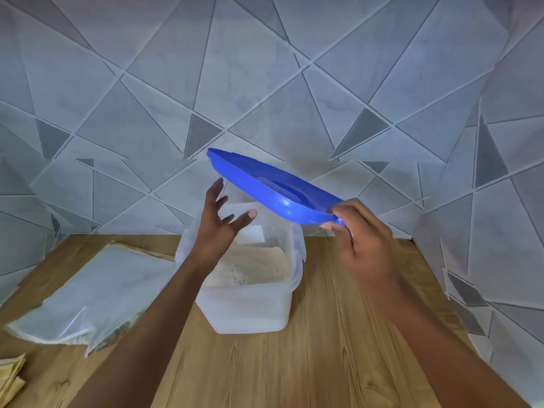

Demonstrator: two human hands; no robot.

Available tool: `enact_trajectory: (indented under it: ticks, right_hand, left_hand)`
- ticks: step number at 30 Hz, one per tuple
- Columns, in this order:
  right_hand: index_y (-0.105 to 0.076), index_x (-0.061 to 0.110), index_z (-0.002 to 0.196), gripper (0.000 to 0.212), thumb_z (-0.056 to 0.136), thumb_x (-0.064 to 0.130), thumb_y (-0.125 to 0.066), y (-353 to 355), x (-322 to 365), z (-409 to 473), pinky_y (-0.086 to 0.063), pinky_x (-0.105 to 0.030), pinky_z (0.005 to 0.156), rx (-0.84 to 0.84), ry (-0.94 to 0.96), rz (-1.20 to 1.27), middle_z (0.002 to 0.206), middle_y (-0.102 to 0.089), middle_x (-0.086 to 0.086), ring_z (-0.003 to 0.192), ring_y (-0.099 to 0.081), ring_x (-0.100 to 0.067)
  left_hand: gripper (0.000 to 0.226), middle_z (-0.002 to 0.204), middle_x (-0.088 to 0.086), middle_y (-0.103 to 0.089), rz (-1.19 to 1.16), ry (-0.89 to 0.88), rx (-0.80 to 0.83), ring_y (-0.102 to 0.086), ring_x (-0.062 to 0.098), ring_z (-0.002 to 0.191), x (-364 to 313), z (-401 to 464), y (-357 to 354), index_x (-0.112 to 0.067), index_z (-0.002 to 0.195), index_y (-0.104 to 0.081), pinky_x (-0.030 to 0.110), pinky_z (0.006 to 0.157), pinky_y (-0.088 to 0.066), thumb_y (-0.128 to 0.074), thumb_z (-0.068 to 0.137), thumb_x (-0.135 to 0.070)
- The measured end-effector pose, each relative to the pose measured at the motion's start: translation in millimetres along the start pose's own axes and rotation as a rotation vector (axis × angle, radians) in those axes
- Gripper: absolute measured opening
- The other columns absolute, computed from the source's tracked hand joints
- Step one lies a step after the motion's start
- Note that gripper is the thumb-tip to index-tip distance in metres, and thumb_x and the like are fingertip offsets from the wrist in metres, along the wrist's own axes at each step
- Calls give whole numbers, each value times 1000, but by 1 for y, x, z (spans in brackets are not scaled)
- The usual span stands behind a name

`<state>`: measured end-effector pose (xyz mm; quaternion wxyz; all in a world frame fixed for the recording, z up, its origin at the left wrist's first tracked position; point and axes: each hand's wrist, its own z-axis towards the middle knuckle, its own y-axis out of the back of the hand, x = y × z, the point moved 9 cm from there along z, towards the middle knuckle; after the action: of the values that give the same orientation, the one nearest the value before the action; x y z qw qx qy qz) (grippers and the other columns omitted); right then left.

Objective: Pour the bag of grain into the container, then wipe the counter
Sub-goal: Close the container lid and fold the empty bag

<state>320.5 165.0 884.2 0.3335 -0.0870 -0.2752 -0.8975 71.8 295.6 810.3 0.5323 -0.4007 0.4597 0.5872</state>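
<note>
Right hand (365, 245) pinches blue lid (273, 189), tilted above container (250, 290); left hand (223, 228) empty, fingers spread; grain bag (88, 295) lies left, nearer left hand.

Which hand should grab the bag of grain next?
The left hand. It is open and holds nothing, and the bag lies on the counter on its side. The right hand is busy holding the blue lid.

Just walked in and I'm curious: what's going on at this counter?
A person's right hand holds a blue lid tilted in the air above an open container with some pale grain in it. The left hand hovers open over it. A bag lies flat on the counter to the left.
</note>
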Motion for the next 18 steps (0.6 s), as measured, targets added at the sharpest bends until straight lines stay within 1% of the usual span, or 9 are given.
enact_trajectory:
  ticks: [2, 4, 5, 7, 9, 11, 13, 15, 18]
  right_hand:
    - [-64, 3, 86, 11, 88, -8, -67, -6, 7, 15, -35, -7, 71, 13, -35, 154, 83, -52, 4, 77, -46, 6]
    - [-60, 16, 84, 16, 89, 2, -66, -15, 6, 28, -35, -17, 63, 36, -128, 348, 74, -50, 3, 67, -44, -5]
    - [-59, 18, 83, 16, 89, 5, -66, -21, 4, 33, -36, -23, 61, 49, -192, 461, 71, -51, -3, 64, -44, -14]
    - [-62, 12, 85, 8, 87, 6, -68, -32, -2, 40, -42, -30, 64, 60, -310, 657, 75, -55, -20, 66, -46, -28]
    - [-68, 10, 91, 9, 84, 4, -69, -43, -8, 46, -50, -35, 74, 65, -393, 794, 87, -61, -29, 74, -55, -26]
    - [-71, 10, 95, 14, 84, 2, -71, -56, -11, 51, -53, -42, 83, 94, -444, 895, 95, -64, -32, 87, -61, -25]
    - [-75, 13, 99, 18, 84, 3, -74, -67, -15, 53, -53, -46, 91, 108, -504, 981, 97, -70, -23, 94, -64, -27]
    - [-76, 16, 99, 19, 84, 4, -73, -77, -27, 53, -55, -44, 93, 76, -593, 1032, 101, -75, -13, 97, -68, -27]
    - [-74, 13, 98, 18, 88, -2, -70, -92, -56, 50, -57, -38, 87, 5, -749, 990, 97, -77, -7, 92, -72, -22]
  left_hand:
    - [101, 159, -20, -30, 15, -22, 45, -32, 8, 147, -6, 15, 17, -41, 151, -27, 47, 117, -37, -89, 72, -34]
    - [110, 159, -22, -30, 20, -43, 64, -29, 5, 149, -11, 24, 36, -44, 151, -25, 49, 121, -30, -90, 63, -37]
    - [112, 159, -21, -32, 3, -50, 62, -29, 3, 148, -13, 28, 45, -45, 151, -25, 49, 121, -28, -91, 61, -36]
    - [111, 157, -16, -39, -12, -76, 62, -34, 4, 146, -20, 30, 60, -44, 150, -27, 49, 120, -26, -92, 60, -32]
    - [101, 151, -6, -50, -34, -104, 74, -45, 13, 141, -25, 32, 75, -36, 147, -33, 51, 117, -33, -90, 65, -22]
    - [85, 139, 4, -61, -75, -111, 41, -59, 24, 129, -28, 30, 89, -26, 141, -43, 51, 105, -51, -88, 70, -14]
    - [78, 127, 7, -68, -55, -100, -39, -68, 25, 115, -29, 26, 104, -20, 135, -50, 40, 89, -61, -90, 67, -18]
    - [77, 115, 1, -71, 38, -64, -124, -71, 19, 100, -26, 21, 115, -18, 127, -56, 29, 76, -60, -92, 60, -34]
    - [77, 97, -4, -68, 277, 104, -193, -68, 19, 82, -9, 15, 125, -21, 106, -64, 32, 69, -56, -85, 47, -65]
